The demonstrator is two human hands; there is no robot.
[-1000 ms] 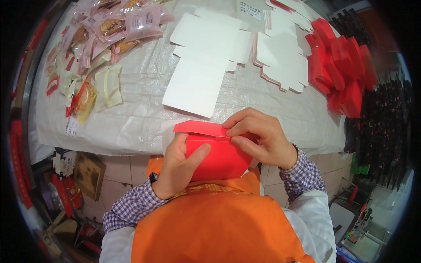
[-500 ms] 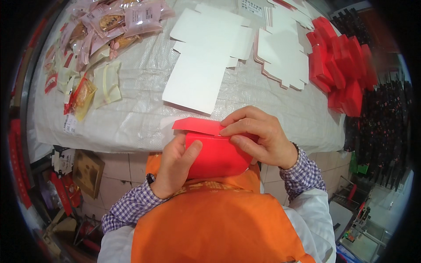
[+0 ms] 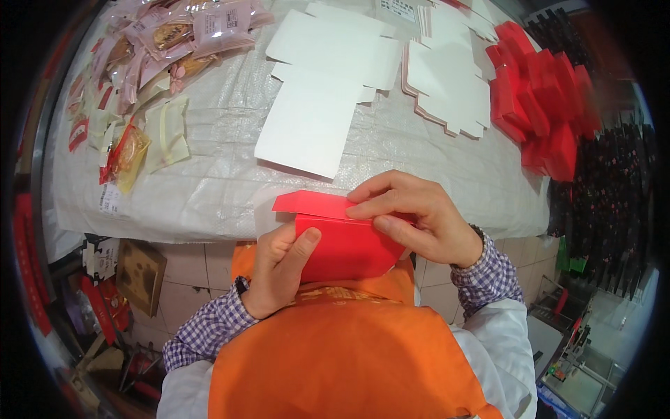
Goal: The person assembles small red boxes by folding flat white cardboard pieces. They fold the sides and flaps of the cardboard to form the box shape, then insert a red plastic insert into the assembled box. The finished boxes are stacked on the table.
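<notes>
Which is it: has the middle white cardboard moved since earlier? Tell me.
No: judged against the cardboard stack, the middle white cardboard lies in the same place.

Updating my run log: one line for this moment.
Left hand: holds red box | Right hand: on top flap | Ahead: flat white cardboard

From my head, the fisheye looked down, close above my orange apron (image 3: 335, 359), toward the white-covered table (image 3: 216, 167) beyond it.

red box (image 3: 342, 248), purple-and-white checked cuffs (image 3: 209, 322)
</notes>
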